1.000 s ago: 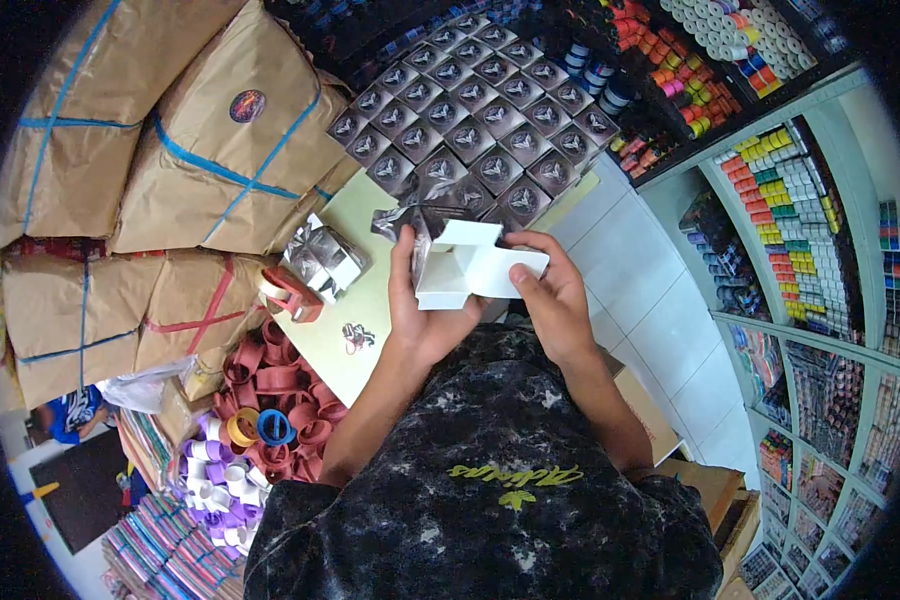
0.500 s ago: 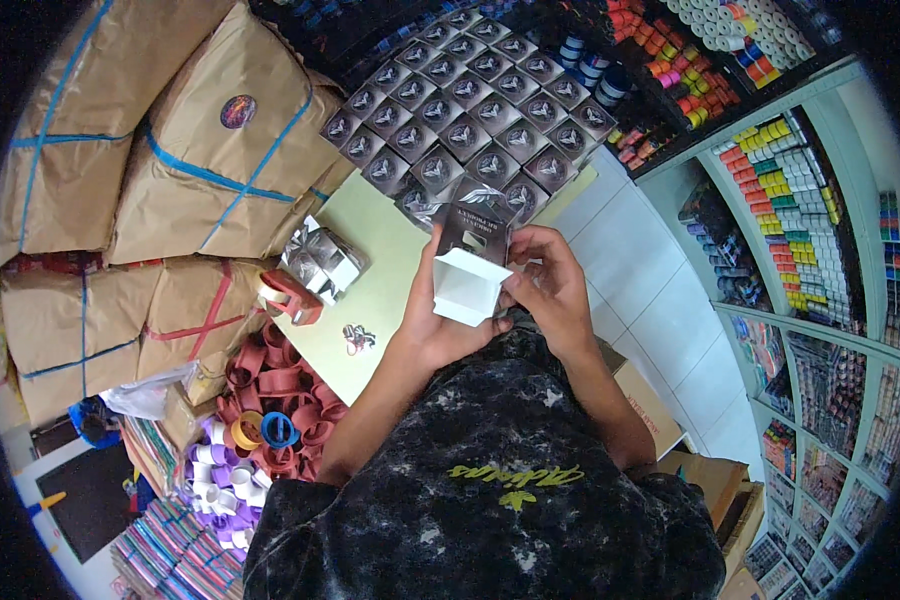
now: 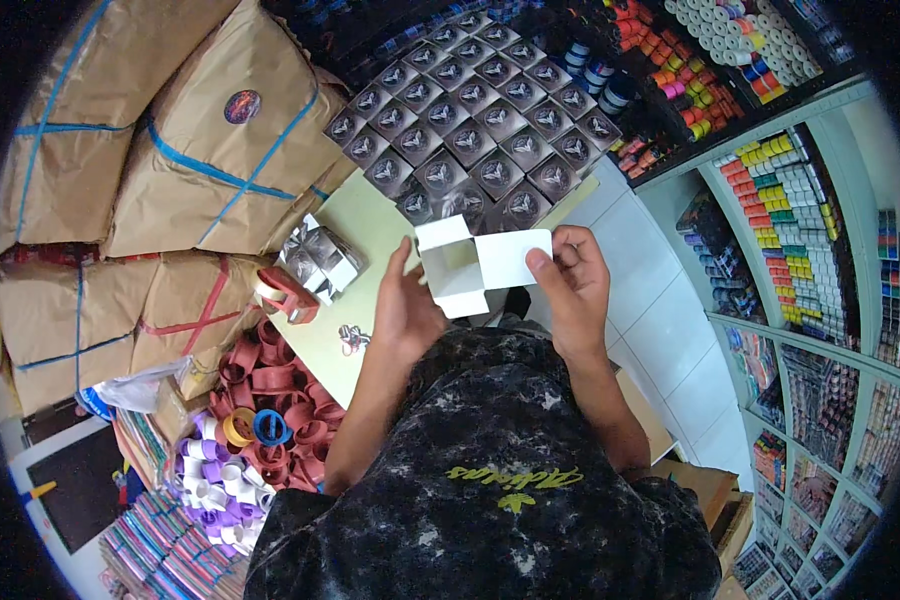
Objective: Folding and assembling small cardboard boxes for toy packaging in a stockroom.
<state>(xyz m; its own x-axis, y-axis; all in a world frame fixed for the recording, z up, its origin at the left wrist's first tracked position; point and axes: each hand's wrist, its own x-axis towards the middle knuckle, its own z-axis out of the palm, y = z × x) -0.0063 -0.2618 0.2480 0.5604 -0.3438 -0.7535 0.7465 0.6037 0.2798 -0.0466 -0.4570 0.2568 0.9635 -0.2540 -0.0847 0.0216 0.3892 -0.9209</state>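
Observation:
A small carton [image 3: 459, 262] faces me with its top open, showing its white inside and its spread flaps. My right hand [image 3: 576, 285] pinches the long flap on its right side between thumb and fingers. Along the carton's left side is my left hand [image 3: 410, 305], its fingers apart; whether they touch the carton is hard to make out. Beyond both hands, many dark square boxes [image 3: 470, 110] with a winged emblem stand in close rows on the pale yellow table [image 3: 315, 345].
Left on the table are a silvery open box [image 3: 320, 258], a red tape dispenser [image 3: 288, 293] and small metallic pieces [image 3: 353, 340]. Brown wrapped parcels [image 3: 210, 130] are piled at the left, above red rings [image 3: 270, 375]. Shelves of colourful spools [image 3: 785, 230] line the right side.
The carton has turned so its opening faces me, and its long flap now extends right. My right hand has moved right with that flap; my left hand has loosened and shifted left.

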